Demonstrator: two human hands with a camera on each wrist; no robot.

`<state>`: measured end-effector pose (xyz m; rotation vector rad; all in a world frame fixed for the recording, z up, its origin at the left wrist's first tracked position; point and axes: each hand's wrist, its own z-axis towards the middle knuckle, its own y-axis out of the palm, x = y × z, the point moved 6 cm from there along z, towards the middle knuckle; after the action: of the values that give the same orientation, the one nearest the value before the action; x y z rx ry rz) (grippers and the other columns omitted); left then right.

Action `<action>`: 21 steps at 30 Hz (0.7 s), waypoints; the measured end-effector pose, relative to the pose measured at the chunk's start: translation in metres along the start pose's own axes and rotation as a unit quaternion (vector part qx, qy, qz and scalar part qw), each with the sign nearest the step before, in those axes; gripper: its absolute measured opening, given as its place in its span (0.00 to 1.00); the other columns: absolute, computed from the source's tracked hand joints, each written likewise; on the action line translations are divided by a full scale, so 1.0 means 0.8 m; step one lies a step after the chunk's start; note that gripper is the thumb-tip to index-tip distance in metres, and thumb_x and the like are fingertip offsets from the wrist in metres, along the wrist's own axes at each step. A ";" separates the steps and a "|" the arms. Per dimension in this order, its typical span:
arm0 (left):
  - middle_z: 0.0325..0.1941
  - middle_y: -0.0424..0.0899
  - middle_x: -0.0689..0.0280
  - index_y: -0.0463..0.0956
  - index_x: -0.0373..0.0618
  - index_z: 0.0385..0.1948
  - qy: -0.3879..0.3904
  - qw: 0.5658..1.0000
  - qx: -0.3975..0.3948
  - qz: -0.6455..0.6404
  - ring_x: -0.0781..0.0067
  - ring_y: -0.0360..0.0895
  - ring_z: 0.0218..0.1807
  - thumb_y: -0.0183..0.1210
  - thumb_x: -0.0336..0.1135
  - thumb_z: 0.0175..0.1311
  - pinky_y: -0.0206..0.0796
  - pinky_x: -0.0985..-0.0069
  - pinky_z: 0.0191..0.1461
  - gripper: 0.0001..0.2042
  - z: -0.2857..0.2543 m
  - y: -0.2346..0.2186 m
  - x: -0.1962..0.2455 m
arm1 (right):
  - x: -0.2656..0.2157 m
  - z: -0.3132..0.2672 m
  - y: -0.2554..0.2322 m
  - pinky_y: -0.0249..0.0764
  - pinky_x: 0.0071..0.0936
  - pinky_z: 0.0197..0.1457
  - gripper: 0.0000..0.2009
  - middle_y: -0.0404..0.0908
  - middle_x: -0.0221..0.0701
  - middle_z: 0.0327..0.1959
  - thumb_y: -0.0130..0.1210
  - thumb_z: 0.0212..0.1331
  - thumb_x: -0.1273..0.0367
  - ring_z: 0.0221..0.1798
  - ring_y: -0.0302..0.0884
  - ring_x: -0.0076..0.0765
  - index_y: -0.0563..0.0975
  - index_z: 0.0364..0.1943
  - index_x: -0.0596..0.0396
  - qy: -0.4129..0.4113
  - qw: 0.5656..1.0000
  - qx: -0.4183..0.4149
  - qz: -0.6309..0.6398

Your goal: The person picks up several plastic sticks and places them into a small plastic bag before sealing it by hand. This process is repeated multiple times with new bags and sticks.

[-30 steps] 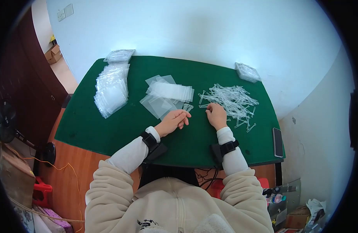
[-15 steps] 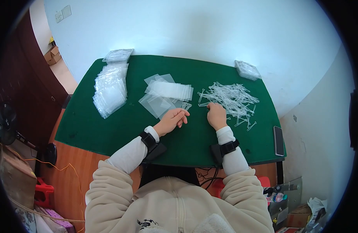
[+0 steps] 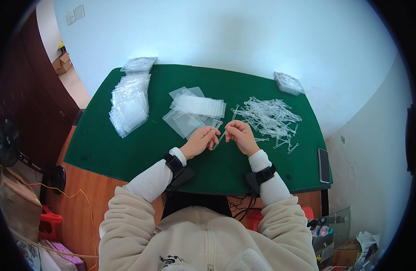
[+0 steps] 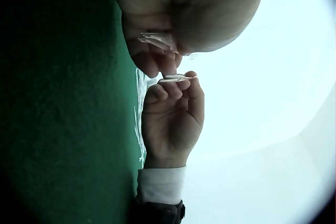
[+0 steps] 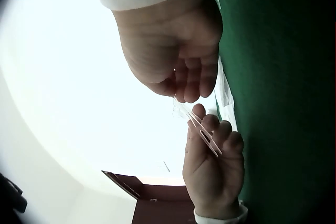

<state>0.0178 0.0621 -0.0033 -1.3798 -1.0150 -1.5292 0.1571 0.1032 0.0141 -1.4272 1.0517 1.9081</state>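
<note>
Where both meet, hands (image 3: 219,135) pinching clear stick (image 3: 220,137)

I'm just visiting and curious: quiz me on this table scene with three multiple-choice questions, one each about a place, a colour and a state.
1. Where does the pile of clear sticks lie?
A. by the right hand
B. on the floor
C. on the phone

2. What colour is the table cover?
A. red
B. green
C. white

3. What are the hands doing?
A. lying flat
B. together pinching one clear stick
C. holding the phone

Answers: 1 A, the pile lies beyond the right hand; 2 B, plainly green; 3 B, left hand and right meet on a clear stick.
</note>
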 end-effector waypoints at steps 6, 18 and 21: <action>0.31 0.77 0.63 0.69 0.38 0.41 -0.024 0.999 0.012 -0.033 0.76 0.76 0.31 0.40 0.37 0.69 0.70 0.80 0.36 0.12 -0.002 0.003 -0.006 | 0.000 0.001 -0.004 0.71 0.16 0.30 0.04 0.79 0.29 0.26 0.54 0.56 0.74 0.25 0.74 0.21 0.76 0.34 0.60 -0.024 0.996 0.050 -0.074; 0.31 0.77 0.62 0.68 0.39 0.41 -0.083 0.993 -0.040 -0.072 0.76 0.75 0.28 0.43 0.39 0.68 0.68 0.81 0.33 0.13 -0.007 0.014 -0.002 | -0.009 -0.004 -0.006 0.71 0.16 0.30 0.07 0.80 0.28 0.27 0.58 0.53 0.74 0.25 0.74 0.19 0.80 0.35 0.61 -0.100 0.973 0.111 -0.177; 0.31 0.77 0.62 0.69 0.39 0.40 -0.088 0.993 -0.043 -0.073 0.78 0.74 0.26 0.43 0.39 0.68 0.67 0.82 0.31 0.13 -0.007 0.014 -0.002 | -0.008 -0.003 -0.007 0.71 0.15 0.30 0.07 0.80 0.28 0.27 0.58 0.53 0.74 0.25 0.74 0.19 0.81 0.36 0.61 -0.098 0.972 0.103 -0.185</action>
<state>0.0265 0.0533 -0.0048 -1.5523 -1.1912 -1.5947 0.1646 0.1042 0.0183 -1.1934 0.7991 1.5833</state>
